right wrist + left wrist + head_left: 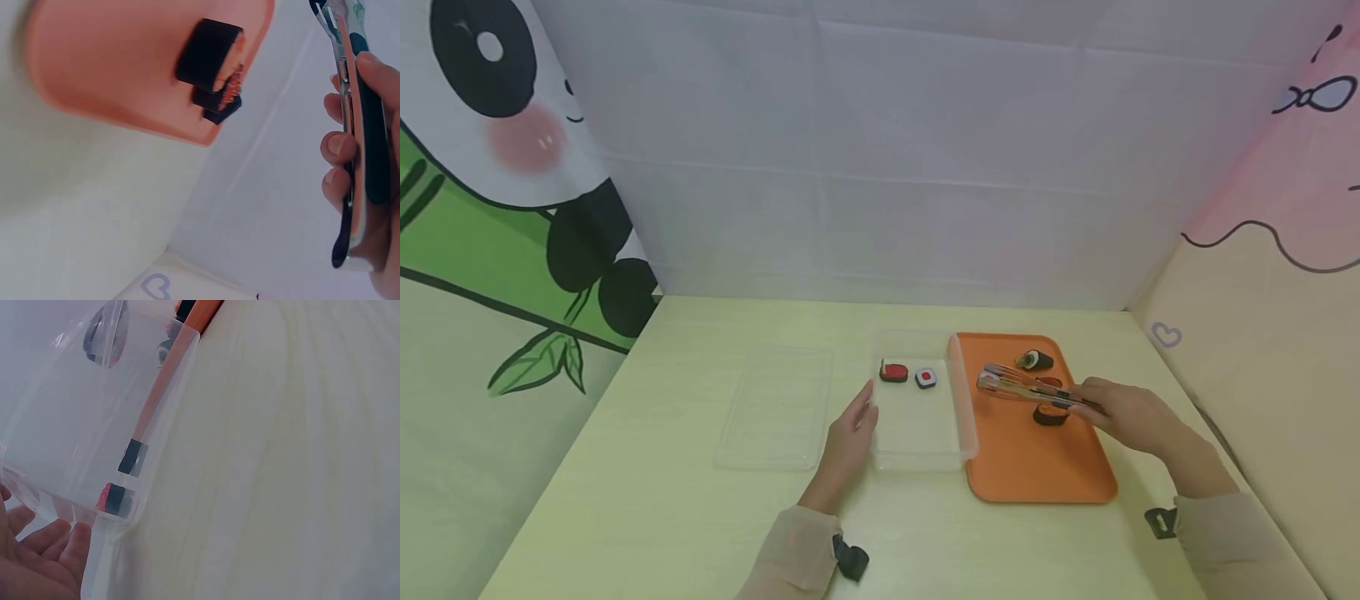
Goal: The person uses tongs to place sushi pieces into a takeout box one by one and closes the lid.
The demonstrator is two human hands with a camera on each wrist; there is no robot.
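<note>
My right hand [1127,414] grips metal tongs [1033,390] by their dark handles, over the orange tray [1022,475]. A small pale piece shows at the tong tips; its kind I cannot tell. Several toy sushi pieces lie on the tray: a dark-wrapped roll [1036,360], an orange-topped piece [1051,415] and one partly hidden behind the tongs. With its fingertips, my left hand [847,442] touches the left wall of the clear plastic box [917,460]. Inside are a red-topped sushi piece [893,372] and a white roll with a red centre [926,378].
Left of the box, a clear lid [775,408] lies flat on the pale table [662,517]. The tray stands against the box's right side. A white cloth wall [887,167] rises behind the table, and printed panels flank it on both sides.
</note>
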